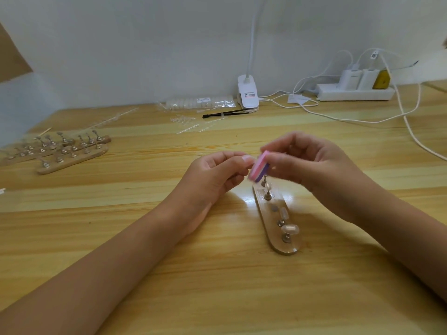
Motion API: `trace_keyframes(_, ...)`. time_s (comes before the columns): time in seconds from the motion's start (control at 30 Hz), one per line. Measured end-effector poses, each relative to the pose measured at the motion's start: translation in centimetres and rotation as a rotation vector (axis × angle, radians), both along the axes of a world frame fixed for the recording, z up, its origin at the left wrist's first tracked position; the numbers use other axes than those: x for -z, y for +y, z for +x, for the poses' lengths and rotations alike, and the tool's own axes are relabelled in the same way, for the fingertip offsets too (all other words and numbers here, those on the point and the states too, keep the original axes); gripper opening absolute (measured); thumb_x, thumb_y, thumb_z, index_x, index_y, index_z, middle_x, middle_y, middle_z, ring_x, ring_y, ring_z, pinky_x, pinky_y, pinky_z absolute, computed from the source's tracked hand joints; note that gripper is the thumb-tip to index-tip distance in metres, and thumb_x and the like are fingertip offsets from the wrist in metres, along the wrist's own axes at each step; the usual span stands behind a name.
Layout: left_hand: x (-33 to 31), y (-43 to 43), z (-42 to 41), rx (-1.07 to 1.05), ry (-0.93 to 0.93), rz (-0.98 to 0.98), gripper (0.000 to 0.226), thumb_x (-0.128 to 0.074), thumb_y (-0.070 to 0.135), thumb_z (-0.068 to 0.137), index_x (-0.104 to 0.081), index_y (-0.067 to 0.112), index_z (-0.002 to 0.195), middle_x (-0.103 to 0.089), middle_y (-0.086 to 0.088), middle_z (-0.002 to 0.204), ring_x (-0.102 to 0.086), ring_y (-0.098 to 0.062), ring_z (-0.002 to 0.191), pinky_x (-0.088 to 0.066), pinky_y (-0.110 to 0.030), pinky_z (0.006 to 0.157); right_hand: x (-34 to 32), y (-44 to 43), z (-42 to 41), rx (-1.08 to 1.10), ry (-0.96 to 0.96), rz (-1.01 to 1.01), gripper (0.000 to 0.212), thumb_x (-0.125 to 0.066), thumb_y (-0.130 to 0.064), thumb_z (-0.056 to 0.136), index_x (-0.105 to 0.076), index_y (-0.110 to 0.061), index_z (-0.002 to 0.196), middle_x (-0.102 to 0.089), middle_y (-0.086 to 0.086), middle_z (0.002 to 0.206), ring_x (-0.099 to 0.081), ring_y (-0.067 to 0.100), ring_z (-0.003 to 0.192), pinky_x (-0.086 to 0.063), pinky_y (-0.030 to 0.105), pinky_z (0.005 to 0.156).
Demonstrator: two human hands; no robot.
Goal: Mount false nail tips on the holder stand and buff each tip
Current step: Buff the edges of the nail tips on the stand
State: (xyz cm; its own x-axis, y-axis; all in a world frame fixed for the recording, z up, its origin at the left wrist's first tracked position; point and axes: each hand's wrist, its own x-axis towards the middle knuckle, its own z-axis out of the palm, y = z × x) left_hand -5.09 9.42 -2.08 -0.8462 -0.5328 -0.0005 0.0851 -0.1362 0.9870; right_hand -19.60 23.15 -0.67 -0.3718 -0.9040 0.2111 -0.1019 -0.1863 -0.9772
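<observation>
Holder stand (278, 245) lies on the wooden table (242, 286) with its long axis running outward from the person, the far end leaning slightly left. Nearest on the stand, a clear nail tip (289, 228) sits crosswise on its metal peg. A second tip (283, 212) stands just beyond it, beside a bare grey disc (274, 208) that carries no peg. A third tip (268, 186) sits near the stand's far end. Directly above that far end, the right hand (312, 165) grips a pink-and-purple buffer block (259, 166), held tilted with its lower corner just over the farthest peg (263, 180). The left hand (217, 172), left of the stand's far end, has its fingers curled and its thumb against the block's left face; whether it pinches a tip there cannot be told. Judgement: the right hand is nearer to the mounted tips, so the next stroke calls for bringing the block along the stand's axis toward the person. Far left of the stand lie spare holder stands (72, 151). Beyond its far end are a bag of tips (198, 102), a clip lamp (248, 93) and a power strip (355, 91).
</observation>
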Motion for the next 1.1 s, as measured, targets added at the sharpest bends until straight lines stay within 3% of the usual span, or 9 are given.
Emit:
trace_keyframes(0.1,0.1,0.1,-0.1,0.003,0.005,0.002,0.027,-0.075,0.033,0.069,-0.077,0.018,0.091,-0.073,0.004,0.087,-0.065,-0.004,0.081,-0.052,-0.015,0.077,-0.4,0.0,-0.4,0.114,-0.11,-0.081,0.027,-0.07,-0.021,0.078,-0.067,-0.009,0.102,-0.073,0.001,0.088,-0.072,0.016,0.091,-0.055,0.02,0.081)
trace_keyframes(0.37,0.4,0.3,-0.2,0.003,-0.01,-0.011,0.034,-0.074,0.032,0.07,-0.072,0.016,0.099,-0.071,0.007,0.084,-0.065,-0.003,0.082,-0.052,-0.015,0.077,-0.5,0.0,-0.3,0.087,-0.104,-0.018,0.03,-0.07,-0.021,0.077,-0.066,-0.01,0.104,-0.072,0.004,0.091,-0.072,0.017,0.09,-0.055,0.02,0.08)
trace_keyframes(0.5,0.3,0.1,-0.4,-0.018,-0.05,-0.011,0.015,-0.066,0.028,0.089,-0.073,0.017,0.096,-0.069,0.006,0.082,-0.062,-0.004,0.076,-0.053,-0.015,0.074,-0.3,-0.1,-0.6,0.113,-0.132,0.012,0.028,-0.07,-0.021,0.078,-0.068,-0.011,0.104,-0.073,0.005,0.092,-0.071,0.017,0.09,-0.055,0.02,0.078)
trace_keyframes(0.63,0.2,0.0,0.0,-0.003,-0.1,-0.229,0.023,-0.06,0.035,0.096,-0.075,0.02,0.091,-0.064,0.011,0.075,-0.056,-0.002,0.072,-0.049,-0.015,0.072,-0.7,0.0,-0.9,0.128,-0.203,-0.002,0.028,-0.071,-0.022,0.075,-0.069,-0.011,0.102,-0.07,0.005,0.092,-0.07,0.014,0.085,-0.055,0.018,0.073)
trace_keyframes(0.77,0.3,0.6,0.4,0.08,-0.124,-0.481,0.015,-0.065,0.035,0.092,-0.073,0.023,0.087,-0.068,0.016,0.076,-0.057,0.0,0.073,-0.046,-0.013,0.07,-1.2,0.2,-1.2,0.154,-0.25,-0.026,0.025,-0.068,-0.02,0.077,-0.067,-0.011,0.101,-0.067,0.008,0.094,-0.067,0.011,0.08,-0.054,0.017,0.07)
trace_keyframes(0.93,0.6,1.4,0.5,0.153,-0.15,-0.604,0.01,-0.07,0.03,0.091,-0.072,0.021,0.089,-0.073,0.01,0.083,-0.059,-0.003,0.07,-0.047,-0.016,0.065,-1.3,0.2,-1.2,0.17,-0.264,-0.021,0.025,-0.066,-0.019,0.079,-0.066,-0.011,0.102,-0.066,0.008,0.093,-0.066,0.009,0.077,-0.054,0.016,0.069)
trace_keyframes(1.03,0.9,1.6,0.5,0.165,-0.161,-0.656,0.008,-0.069,0.031,0.092,-0.072,0.024,0.088,-0.072,0.011,0.083,-0.065,-0.017,0.078,-0.051,-0.031,0.073,-1.2,0.2,-1.2,0.163,-0.255,-0.003,0.026,-0.067,-0.02,0.079,-0.067,-0.011,0.104,-0.067,0.007,0.095,-0.066,0.009,0.08,-0.054,0.016,0.069)
trace_keyframes(1.1,1.0,1.6,0.5,0.167,-0.15,-0.673,0.008,-0.067,0.03,0.093,-0.072,0.027,0.088,-0.071,0.018,0.079,-0.063,-0.007,0.074,-0.049,-0.021,0.071,-1.2,0.2,-1.2,0.159,-0.254,0.001,0.026,-0.067,-0.019,0.08,-0.067,-0.01,0.104,-0.068,0.006,0.094,-0.067,0.009,0.08,-0.054,0.016,0.069)
